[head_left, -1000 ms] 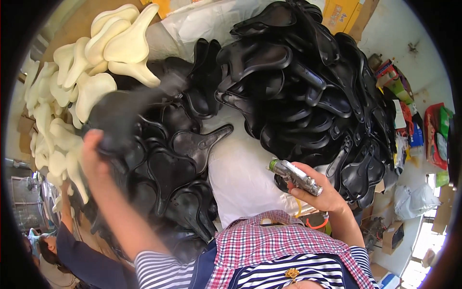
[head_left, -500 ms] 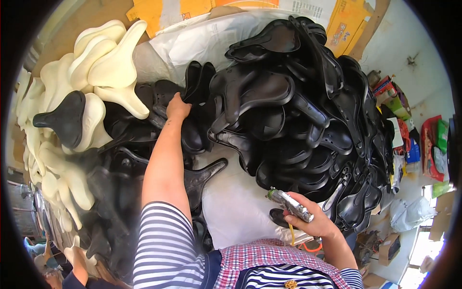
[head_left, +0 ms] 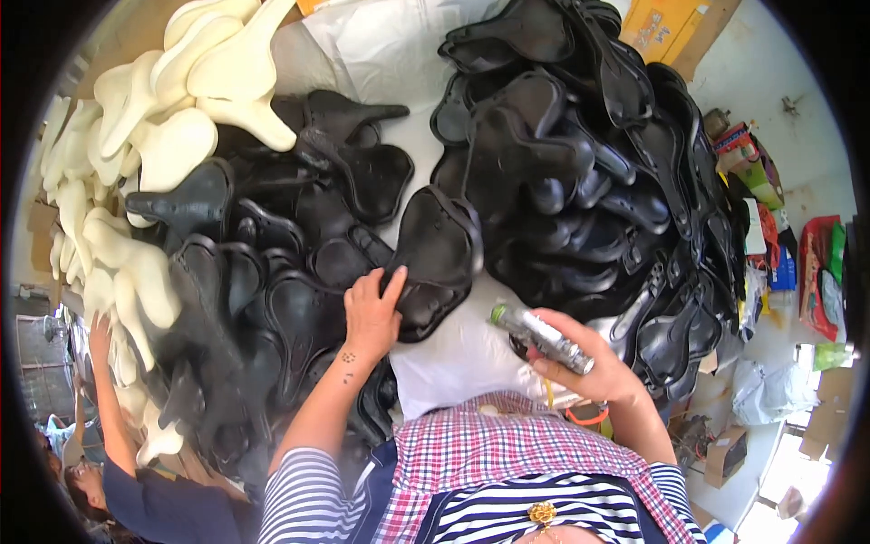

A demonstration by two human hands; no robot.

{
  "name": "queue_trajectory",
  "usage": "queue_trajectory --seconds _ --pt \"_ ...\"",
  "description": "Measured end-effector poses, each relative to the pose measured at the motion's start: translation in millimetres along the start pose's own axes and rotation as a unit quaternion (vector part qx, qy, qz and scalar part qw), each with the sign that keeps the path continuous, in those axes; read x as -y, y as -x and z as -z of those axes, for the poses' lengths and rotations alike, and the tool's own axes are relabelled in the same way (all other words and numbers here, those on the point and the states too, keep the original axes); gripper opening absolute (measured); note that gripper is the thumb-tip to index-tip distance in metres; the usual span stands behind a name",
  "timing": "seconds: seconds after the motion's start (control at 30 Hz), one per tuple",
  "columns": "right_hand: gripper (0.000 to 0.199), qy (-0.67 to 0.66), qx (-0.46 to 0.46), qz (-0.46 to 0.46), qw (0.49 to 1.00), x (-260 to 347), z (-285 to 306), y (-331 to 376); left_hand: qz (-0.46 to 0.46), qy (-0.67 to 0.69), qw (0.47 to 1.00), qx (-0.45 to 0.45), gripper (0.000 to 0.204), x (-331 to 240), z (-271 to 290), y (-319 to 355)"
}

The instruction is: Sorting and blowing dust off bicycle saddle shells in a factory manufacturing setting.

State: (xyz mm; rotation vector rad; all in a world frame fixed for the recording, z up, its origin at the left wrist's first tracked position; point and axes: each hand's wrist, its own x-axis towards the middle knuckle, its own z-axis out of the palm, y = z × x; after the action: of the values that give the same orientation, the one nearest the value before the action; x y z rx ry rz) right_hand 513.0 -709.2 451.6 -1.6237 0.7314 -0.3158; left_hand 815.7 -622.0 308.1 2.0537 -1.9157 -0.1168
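My left hand [head_left: 372,313] is out in front of me with its fingers closed on the near left edge of a black bicycle saddle shell [head_left: 437,236]. That shell is tilted, its hollow face partly showing, beside the black heap on the right. In my right hand [head_left: 589,358], at waist height, a silver, foil-like hand tool [head_left: 544,340] is gripped, its greenish tip pointing up and left. A thin yellow tube hangs below it. White sheeting [head_left: 444,367] lies under and between the shells.
A tall heap of black saddle shells [head_left: 535,136] rises on the right. More black saddles [head_left: 299,308] lie on the left, beside stacked cream foam saddle pads [head_left: 236,72]. At lower left another person's arm [head_left: 113,417] reaches to the pads. Bags [head_left: 775,390] hang along the right wall.
My left hand has drawn back toward me from among the far shells, bringing a black saddle shell with it. My right hand stays near my waist with the tool. The other person's arm now reaches up.
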Motion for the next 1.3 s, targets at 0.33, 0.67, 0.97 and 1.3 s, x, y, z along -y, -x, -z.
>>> queue_trajectory --seconds 0.33,0.67,0.97,1.3 --pt "0.056 -0.021 -0.067 0.011 0.997 15 -14 44 0.198 0.465 0.860 0.074 0.062 9 -30 -71" --pt "0.062 -0.047 -0.099 0.034 0.993 15 -13 76 0.135 0.444 0.867 0.182 0.017 10 -5 -13" --pt "0.057 0.017 0.003 0.064 0.998 43 -7 81 0.231 0.583 0.745 -0.229 0.019 109 134 -95" --pt "0.052 -0.001 -0.149 0.167 0.975 70 -10 80 0.287 0.542 0.771 -0.171 0.021 118 99 -104"
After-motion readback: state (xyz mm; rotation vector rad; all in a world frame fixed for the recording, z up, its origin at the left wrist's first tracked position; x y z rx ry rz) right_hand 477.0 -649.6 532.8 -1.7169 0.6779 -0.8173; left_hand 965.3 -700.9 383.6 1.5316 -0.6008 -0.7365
